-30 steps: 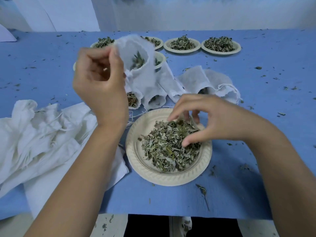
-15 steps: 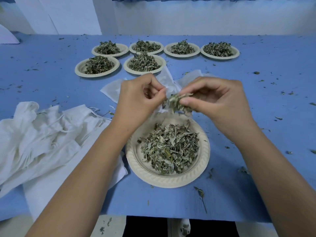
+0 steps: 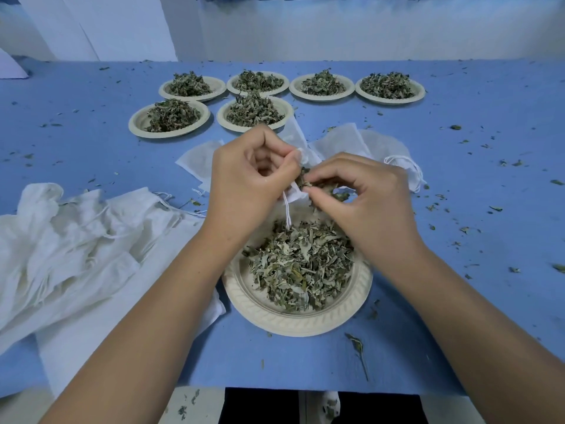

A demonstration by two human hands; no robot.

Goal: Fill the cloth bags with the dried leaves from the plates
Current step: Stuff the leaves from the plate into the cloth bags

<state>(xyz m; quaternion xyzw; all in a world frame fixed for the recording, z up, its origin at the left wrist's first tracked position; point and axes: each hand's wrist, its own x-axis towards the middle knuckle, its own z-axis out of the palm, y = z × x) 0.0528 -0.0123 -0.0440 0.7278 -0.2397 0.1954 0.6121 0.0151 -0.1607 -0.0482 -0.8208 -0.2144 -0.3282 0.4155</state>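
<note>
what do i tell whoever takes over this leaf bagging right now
Left hand: holds the mouth of a small cloth bag above the near plate.
Right hand: pinches a tuft of dried leaves at the bag's mouth.
Done: hard to tell. A few small bags lie beyond the hands, and what is in them does not show.
Left: the near plate is well heaped, the six far plates are full, and a pile of white cloth lies on the left.
</note>
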